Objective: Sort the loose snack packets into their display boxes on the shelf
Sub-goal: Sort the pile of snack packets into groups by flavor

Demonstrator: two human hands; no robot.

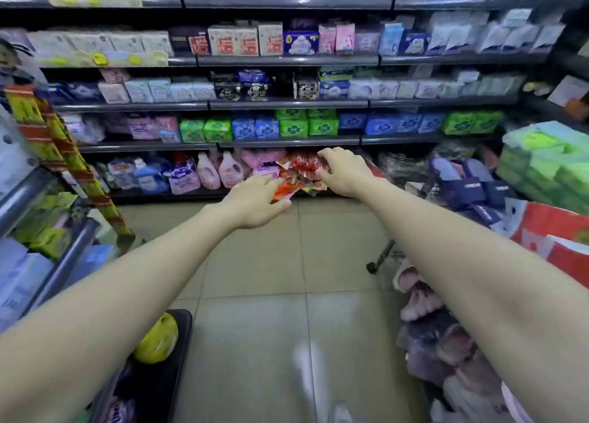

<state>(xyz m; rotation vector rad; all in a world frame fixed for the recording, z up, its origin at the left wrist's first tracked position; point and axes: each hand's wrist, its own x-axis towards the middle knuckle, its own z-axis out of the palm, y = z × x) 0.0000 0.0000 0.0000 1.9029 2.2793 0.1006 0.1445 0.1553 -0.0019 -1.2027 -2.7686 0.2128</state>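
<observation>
A bundle of red and orange snack packets (pixel 298 175) is held out in front of me, over the tiled floor, between both hands. My left hand (pixel 259 201) grips the lower orange end of the bundle, fingers curled round it. My right hand (pixel 339 170) grips the upper red packets from the right side. Behind the bundle stands the store shelf (pixel 287 142) with its rows of boxed and bagged goods. No display box for the snacks can be told apart in this blurred view.
Yellow-red packet strips (pixel 60 154) hang at the left beside a chrome rack (pixel 38 196). A black basket (pixel 165 359) with a yellow item sits at the bottom left. Slippers (pixel 430 323) and green packs (pixel 548 164) crowd the right. Tiled floor (pixel 271 279) lies between.
</observation>
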